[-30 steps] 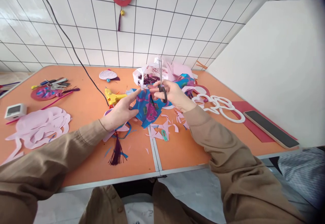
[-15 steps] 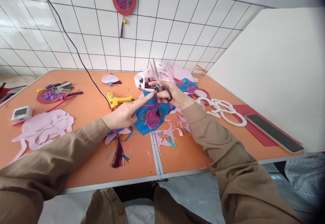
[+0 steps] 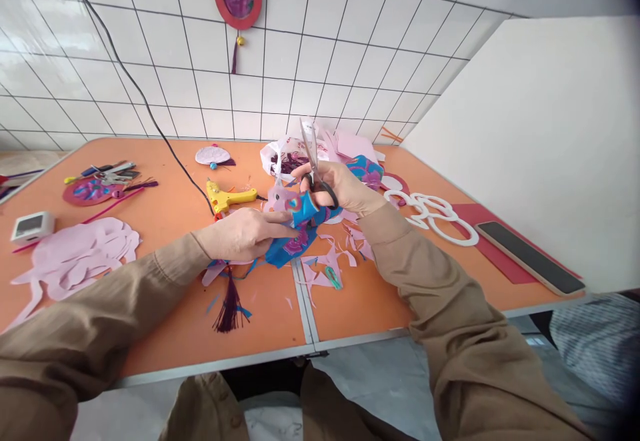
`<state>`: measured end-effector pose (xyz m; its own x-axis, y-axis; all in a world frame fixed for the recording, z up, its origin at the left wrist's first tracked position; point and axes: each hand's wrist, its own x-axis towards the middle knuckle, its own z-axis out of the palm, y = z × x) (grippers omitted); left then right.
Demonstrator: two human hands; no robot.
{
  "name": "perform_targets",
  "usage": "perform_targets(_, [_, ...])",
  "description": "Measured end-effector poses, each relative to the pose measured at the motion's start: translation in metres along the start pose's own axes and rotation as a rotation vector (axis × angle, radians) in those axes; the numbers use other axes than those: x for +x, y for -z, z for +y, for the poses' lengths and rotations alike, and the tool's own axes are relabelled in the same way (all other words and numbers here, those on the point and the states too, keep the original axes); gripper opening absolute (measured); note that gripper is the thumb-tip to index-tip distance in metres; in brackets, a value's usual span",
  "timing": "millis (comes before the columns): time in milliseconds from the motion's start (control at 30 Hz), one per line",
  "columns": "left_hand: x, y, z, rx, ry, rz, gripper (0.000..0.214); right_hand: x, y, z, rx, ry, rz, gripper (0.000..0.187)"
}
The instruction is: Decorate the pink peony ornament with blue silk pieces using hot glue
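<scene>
My right hand (image 3: pixel 345 188) grips a pair of black-handled scissors (image 3: pixel 316 164), blades pointing up and away and slightly apart. My left hand (image 3: pixel 247 233) pinches a piece of blue fabric with pink flowers (image 3: pixel 293 228), folded up with its pink backing showing at the top. The fabric's upper edge sits right at the scissor handles. Both hands hover just above the orange table (image 3: pixel 175 208) near its middle seam.
A yellow glue gun (image 3: pixel 227 196) with a black cable lies behind my left hand. Pink paper cutouts (image 3: pixel 75 254) and a small white device (image 3: pixel 33 226) lie left. White foam rings (image 3: pixel 433 211), a phone (image 3: pixel 530 256) on red paper and a white board are right. Scraps and a purple tassel (image 3: pixel 229 304) are near.
My left hand went from pointing at the flat fabric to pinching it and folding it up towards the scissors. The right hand stayed nearly in place with the scissors.
</scene>
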<state>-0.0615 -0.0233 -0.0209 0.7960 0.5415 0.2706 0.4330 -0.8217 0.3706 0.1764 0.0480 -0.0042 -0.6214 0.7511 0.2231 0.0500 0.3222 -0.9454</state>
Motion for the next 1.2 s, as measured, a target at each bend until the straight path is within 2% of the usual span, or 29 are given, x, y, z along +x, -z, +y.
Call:
perform_targets(100, [-0.001,0.002,-0.002,-0.139,-0.005,-0.056,0.019,0.000,0.004,-0.002,-0.032,0.059,0.051,0.035])
perform_targets(200, [0.001,0.006,0.001,-0.398,0.242,0.071,0.035,0.001,0.006,-0.005,-0.072,0.091,0.053,0.034])
perform_targets(333, [0.008,0.009,0.012,-0.911,0.550,0.293,0.062,-0.001,0.001,-0.009,-0.126,0.082,0.010,0.034])
perform_targets(400, [0.012,0.007,0.017,-1.053,0.642,0.314,0.065,-0.002,-0.006,-0.010,-0.147,0.078,-0.023,0.032])
perform_targets(500, [0.016,0.002,0.020,-1.176,0.740,0.291,0.051,-0.003,-0.015,-0.010,-0.148,0.075,-0.049,0.028])
perform_targets(600, [0.018,-0.004,0.018,-1.287,0.783,0.274,0.029,-0.003,-0.020,-0.008,-0.153,0.071,-0.057,0.026])
perform_targets(733, [0.018,-0.007,0.017,-1.401,0.773,0.297,0.008,-0.003,-0.020,-0.008,-0.167,0.051,-0.069,0.026])
perform_targets(967, [0.018,-0.008,0.014,-1.455,0.796,0.279,0.007,-0.004,-0.018,-0.007,-0.202,0.037,-0.054,0.030])
perform_targets(1200, [0.016,-0.002,0.011,-1.413,0.770,0.295,0.009,-0.005,-0.017,-0.005,-0.168,0.003,-0.075,0.036])
